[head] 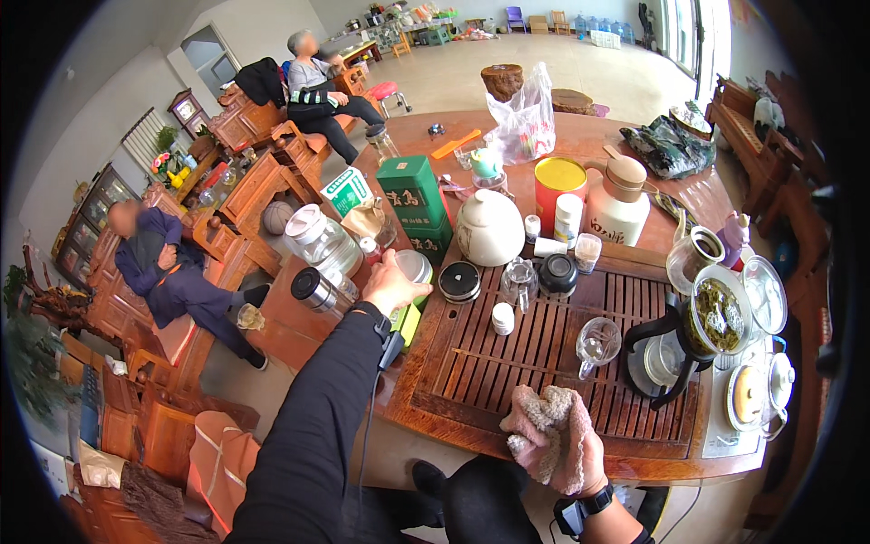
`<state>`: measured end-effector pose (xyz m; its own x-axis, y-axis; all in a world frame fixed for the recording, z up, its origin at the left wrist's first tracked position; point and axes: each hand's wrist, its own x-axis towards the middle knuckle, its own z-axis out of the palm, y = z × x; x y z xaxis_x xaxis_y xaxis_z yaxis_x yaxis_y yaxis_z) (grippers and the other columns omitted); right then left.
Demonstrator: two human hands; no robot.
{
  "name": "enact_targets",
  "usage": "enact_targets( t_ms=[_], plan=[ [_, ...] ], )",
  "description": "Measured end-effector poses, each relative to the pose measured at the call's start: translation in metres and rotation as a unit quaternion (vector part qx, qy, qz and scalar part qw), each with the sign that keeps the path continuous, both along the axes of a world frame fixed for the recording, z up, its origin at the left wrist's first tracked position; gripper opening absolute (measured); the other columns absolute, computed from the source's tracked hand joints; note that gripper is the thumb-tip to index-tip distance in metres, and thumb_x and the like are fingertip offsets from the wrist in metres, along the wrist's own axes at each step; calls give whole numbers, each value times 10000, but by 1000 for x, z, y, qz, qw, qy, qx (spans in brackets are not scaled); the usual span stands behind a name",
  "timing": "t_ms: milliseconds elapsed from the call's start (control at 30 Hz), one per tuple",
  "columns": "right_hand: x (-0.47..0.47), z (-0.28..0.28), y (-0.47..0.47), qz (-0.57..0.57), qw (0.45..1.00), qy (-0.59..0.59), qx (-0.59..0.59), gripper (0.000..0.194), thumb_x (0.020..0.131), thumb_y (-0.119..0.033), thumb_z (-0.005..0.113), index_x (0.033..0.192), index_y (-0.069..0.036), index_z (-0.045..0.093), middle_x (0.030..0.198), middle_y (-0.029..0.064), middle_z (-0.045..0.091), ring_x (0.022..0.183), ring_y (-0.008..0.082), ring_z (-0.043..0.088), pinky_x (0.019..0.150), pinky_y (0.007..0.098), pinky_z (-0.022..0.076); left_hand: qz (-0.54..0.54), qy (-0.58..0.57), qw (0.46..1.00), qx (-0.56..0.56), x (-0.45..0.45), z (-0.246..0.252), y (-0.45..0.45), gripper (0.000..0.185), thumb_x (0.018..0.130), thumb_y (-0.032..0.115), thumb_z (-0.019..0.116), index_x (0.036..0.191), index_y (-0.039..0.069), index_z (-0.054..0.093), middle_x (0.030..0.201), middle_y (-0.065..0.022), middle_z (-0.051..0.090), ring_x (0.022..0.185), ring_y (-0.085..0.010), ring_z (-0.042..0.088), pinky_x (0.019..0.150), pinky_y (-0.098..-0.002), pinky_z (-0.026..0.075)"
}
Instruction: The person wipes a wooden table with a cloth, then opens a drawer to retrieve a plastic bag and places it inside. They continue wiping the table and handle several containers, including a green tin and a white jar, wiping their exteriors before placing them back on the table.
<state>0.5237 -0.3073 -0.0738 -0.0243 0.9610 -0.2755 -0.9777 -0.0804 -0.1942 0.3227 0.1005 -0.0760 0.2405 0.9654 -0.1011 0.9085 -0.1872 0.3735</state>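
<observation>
My left hand (394,284) reaches to the left side of the tea table, thumb and fingers spread around a round light-lidded container (414,266) with a green edge. Its fingertips are partly hidden behind the container. Bunched in my right hand (593,455) is a pink and white fluffy cloth (549,428), held over the near edge of the slatted wooden tea tray (469,367). A yellow-green box (406,323) sits just below my left hand. Nearby stand a black-lidded steel flask (318,289) and a round black-topped jar (459,282). A glass cup (598,341) rests on the slats beyond the cloth.
Several tins and jars crowd the far side, including green tea tins (414,197), a white ceramic jar (491,228) and a white thermos (617,197). A glass tea strainer (720,316) on a black stand and a glass teapot (754,394) stand right. Two people sit on wooden chairs at left.
</observation>
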Motion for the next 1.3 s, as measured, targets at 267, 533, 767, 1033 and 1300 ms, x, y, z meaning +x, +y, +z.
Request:
enact_targets(
  t_ms=[267, 533, 767, 1033, 1300],
  plan=[
    [-6, 3, 4, -12, 998, -34, 56, 486, 1178, -524, 435, 1415, -149, 633, 1449, 133, 674, 1258, 382, 660, 992, 485, 531, -11, -197, 961, 192, -9, 45, -14, 1174, 707, 304, 1003, 1615, 13, 318, 1500, -260, 542, 1416, -418, 550, 1199, -481, 462],
    [-14, 13, 2, -23, 997, -30, 64, 387, 1180, -487, 446, 1217, -149, 631, 1260, 113, 675, 1123, 331, 648, 896, 451, 480, -74, -425, 876, 216, -64, 147, -75, 1043, 827, 183, 975, 1561, 49, 246, 1476, -197, 539, 1348, -276, 597, 1135, -423, 515],
    [-66, 70, -7, -85, 970, -73, 216, 284, 1147, -460, 573, 1116, -182, 625, 1049, 6, 573, 849, 174, 465, 824, 341, 385, -135, -672, 726, 52, -141, 176, -225, 1064, 897, 122, 942, 1633, 121, 172, 1525, -154, 525, 1375, -259, 586, 1172, -458, 519],
    [-137, 105, -43, -3, 851, -449, 273, 529, 1202, -366, 461, 1547, 28, 539, 1415, 142, 657, 1112, 203, 695, 950, 355, 593, -149, -440, 856, 228, -185, 118, -360, 1283, 782, 217, 1011, 1681, 48, 112, 1556, -211, 485, 1428, -341, 545, 1236, -493, 431],
    [-202, 85, -32, 42, 550, -771, 320, 933, 899, -322, 823, 1681, -31, 406, 1664, 335, 397, 1502, 531, 451, 1260, 525, 402, -204, -275, 874, 344, -195, 82, -420, 1282, 680, 328, 1014, 1711, 59, 301, 1526, -168, 624, 1403, -349, 627, 1030, -501, 437]
  ],
)
